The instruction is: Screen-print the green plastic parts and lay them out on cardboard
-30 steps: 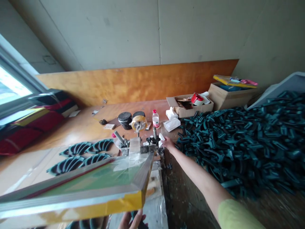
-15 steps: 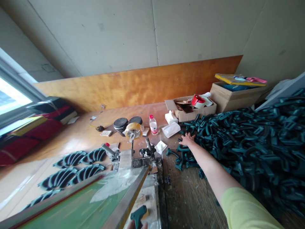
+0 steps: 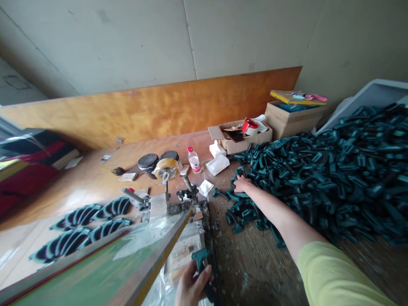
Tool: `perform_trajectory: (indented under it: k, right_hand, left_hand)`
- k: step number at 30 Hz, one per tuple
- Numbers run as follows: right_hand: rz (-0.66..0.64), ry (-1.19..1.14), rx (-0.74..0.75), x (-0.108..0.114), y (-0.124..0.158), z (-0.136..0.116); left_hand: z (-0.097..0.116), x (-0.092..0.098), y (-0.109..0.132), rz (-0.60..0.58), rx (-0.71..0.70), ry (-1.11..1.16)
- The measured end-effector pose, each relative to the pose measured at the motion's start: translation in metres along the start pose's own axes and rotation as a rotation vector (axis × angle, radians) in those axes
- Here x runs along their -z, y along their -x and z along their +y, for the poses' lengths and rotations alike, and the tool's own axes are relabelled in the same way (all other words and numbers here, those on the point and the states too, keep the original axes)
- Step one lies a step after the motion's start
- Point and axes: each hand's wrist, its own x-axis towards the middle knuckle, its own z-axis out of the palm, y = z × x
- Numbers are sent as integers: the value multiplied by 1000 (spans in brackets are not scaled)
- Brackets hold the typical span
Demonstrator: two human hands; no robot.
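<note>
My right hand [image 3: 242, 185] reaches out over the near edge of a big heap of dark green plastic handles [image 3: 321, 170], fingers curled down onto one of them. My left hand [image 3: 191, 287] is low at the bottom edge, closed around one green plastic handle [image 3: 201, 263]. That handle sits beside the raised screen printing frame [image 3: 95, 263], whose green mesh tilts up to the left. The frame's metal hinge clamp [image 3: 172, 204] stands just beyond it.
Several green pieces [image 3: 83, 225] lie in rows on the wooden table at the left. A tape roll [image 3: 166, 168], two black tins [image 3: 148, 161], a water bottle [image 3: 194, 159], tissues [image 3: 217, 165] and cardboard boxes [image 3: 245, 136] stand at the back.
My right hand moved from the clamp to the heap's edge and closed on a handle. My left hand rose into view gripping a green handle. The view turned to the right.
</note>
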Motion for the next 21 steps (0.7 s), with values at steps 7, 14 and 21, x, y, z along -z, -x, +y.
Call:
perform_trajectory:
  k: [7,14,21]
  right_hand:
    - [-25,-24,66,-21,52,1]
    - [-104,14,89,-29,83,-10]
    - [178,-83,201,-16,55,-64]
  left_hand:
    - [-4,-16,3,-128,-12,4]
    - [26,-37,-28,-240,-66,-5]
    - [35,-33,-35,-218,-126,-31]
